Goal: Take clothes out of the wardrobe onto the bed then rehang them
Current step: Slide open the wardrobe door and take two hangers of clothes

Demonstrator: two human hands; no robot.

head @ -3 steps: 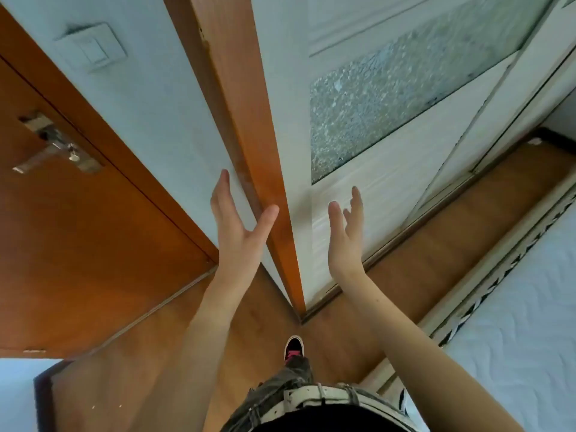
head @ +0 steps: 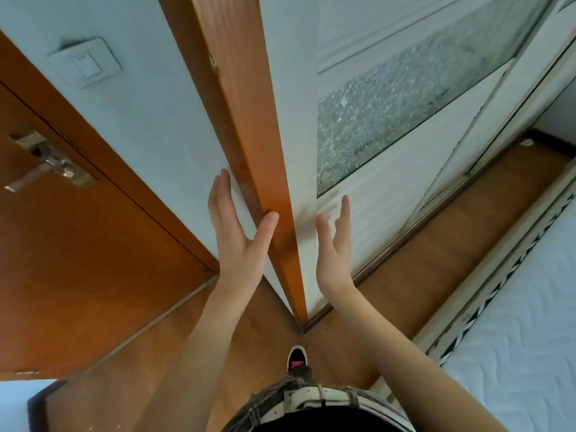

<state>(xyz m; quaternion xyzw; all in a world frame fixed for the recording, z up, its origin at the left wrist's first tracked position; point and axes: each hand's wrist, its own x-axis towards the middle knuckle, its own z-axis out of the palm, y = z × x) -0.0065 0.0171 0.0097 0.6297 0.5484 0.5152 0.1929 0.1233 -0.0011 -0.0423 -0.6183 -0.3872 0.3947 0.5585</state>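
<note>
The wardrobe (head: pixel 389 198) is shut, so no clothes show; they are presumably inside, and the bed (head: pixel 530 353) lies at the right edge of view. Both hands are raised, fingers spread and holding nothing: the left hand (head: pixel 240 241) with its thumb on the orange side panel (head: pixel 249 120), the right hand (head: pixel 335 254) near the white sliding door. This looks like the opening step; next, the door needs a sideways push.

Soft daylight is filling the room; the right hand's fingertips (head: pixel 344 207) are blurring, and straight edges beyond them are bowing.
</note>
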